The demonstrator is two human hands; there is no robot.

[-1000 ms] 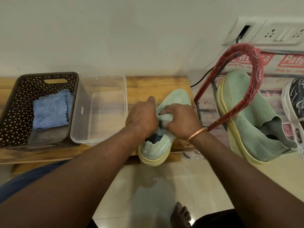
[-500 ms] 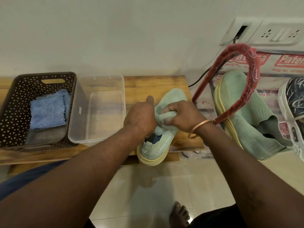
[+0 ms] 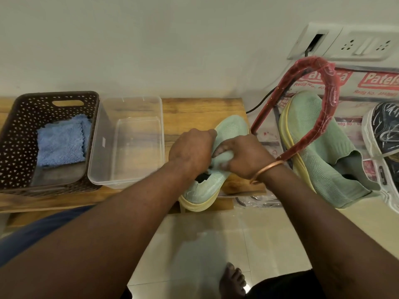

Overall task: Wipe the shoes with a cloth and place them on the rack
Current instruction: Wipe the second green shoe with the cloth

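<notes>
Under both hands, on the near edge of the desk, I see the green shoe, its yellow-soled heel hanging over the edge toward the person and its toe pointing away past the knuckles. The left hand is curled over the shoe's upper by the opening and grips it. The right hand, touching the left, is clenched round a wadded pale cloth pressed onto the upper; a copper bangle sits on its wrist. Just left of the left hand stands a clear plastic tub, and beyond it, touching, a brown perforated basket holding a folded blue cloth. Right of the right hand, close to the wrist, rises the red-wrapped frame of the rack, with the second green shoe lying tilted on it and a dark patterned shoe farther right. Below the forearms, on the tiled floor, I can make out a bare foot.
</notes>
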